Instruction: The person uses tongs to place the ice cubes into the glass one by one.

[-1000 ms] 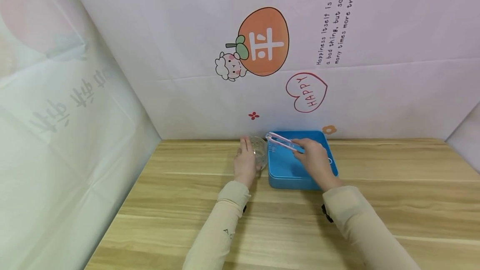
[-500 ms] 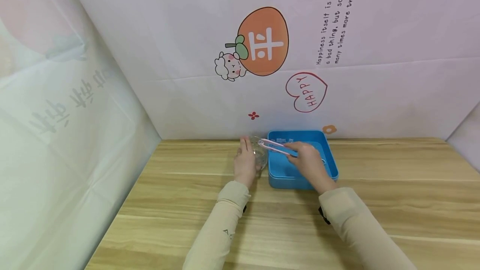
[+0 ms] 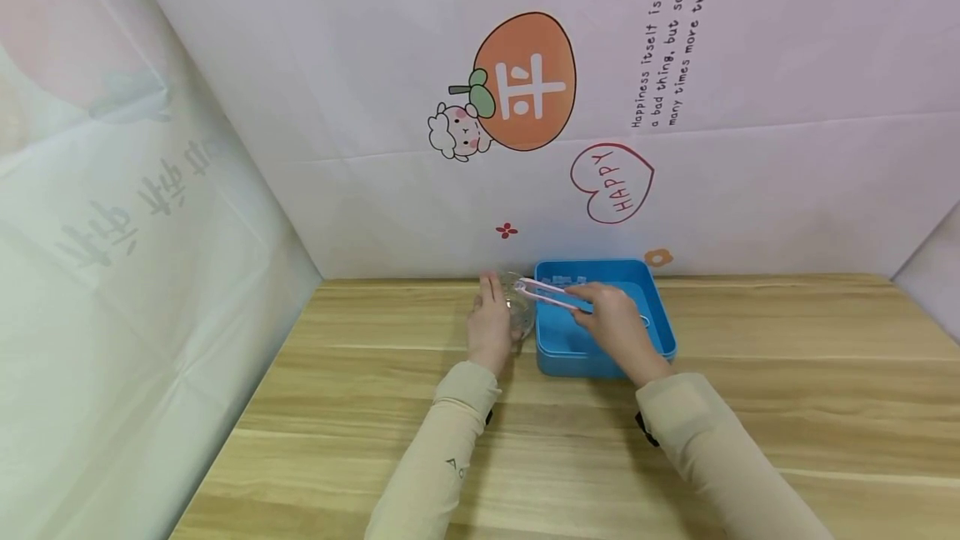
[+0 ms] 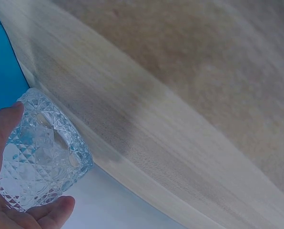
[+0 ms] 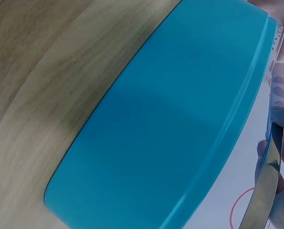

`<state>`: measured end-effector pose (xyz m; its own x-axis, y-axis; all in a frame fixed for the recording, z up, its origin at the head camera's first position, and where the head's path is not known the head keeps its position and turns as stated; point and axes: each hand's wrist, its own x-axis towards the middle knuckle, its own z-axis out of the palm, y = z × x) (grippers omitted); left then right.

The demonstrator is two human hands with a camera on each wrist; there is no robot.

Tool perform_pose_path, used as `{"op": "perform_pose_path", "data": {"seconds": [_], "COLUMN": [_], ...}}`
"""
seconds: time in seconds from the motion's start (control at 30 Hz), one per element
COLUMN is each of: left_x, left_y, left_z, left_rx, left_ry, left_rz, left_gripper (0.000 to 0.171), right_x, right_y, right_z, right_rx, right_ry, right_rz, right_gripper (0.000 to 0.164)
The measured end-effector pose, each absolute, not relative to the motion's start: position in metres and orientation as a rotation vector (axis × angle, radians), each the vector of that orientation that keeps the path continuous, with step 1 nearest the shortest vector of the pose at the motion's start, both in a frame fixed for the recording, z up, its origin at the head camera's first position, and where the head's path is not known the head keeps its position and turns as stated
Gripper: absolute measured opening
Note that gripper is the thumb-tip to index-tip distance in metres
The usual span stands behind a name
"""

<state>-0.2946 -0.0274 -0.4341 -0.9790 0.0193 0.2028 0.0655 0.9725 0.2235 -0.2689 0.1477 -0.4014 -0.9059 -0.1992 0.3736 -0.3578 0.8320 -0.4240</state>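
My left hand curls thumb and fingers round a clear, diamond-cut glass bowl beside the box. In my right hand is a pair of tongs with pinkish-white arms. Their tips overlap the bowl's opening in the head view, with a small clear piece at them. Below my right hand is an open blue box. Several small clear pieces lie at its far left corner. In the right wrist view the box wall fills the middle, with the tongs at the right edge.
The wooden table runs up to a white printed sheet right behind the box and bowl. Another sheet hangs along the left side. A small white ring shows inside the box's right part.
My right hand has carried the tongs left and slightly down, from over the box's left edge to over the glass bowl, then nearly stopped. My left hand has stayed on the bowl.
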Motion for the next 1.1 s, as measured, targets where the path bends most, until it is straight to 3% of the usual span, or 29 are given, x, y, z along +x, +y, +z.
{"op": "perform_pose_path", "data": {"seconds": [1.1], "left_x": [-0.293], "left_y": [-0.027], "left_z": [-0.431], "left_rx": [-0.061], "left_ry": [-2.911], "left_rz": [-0.351], "left_gripper": [0.107], "right_x": [-0.274], "right_y": [0.164], "right_z": [-0.402], "right_rx": [0.285], "right_ry": [-2.716], "right_rz": [0.810], "right_gripper": [0.042]}}
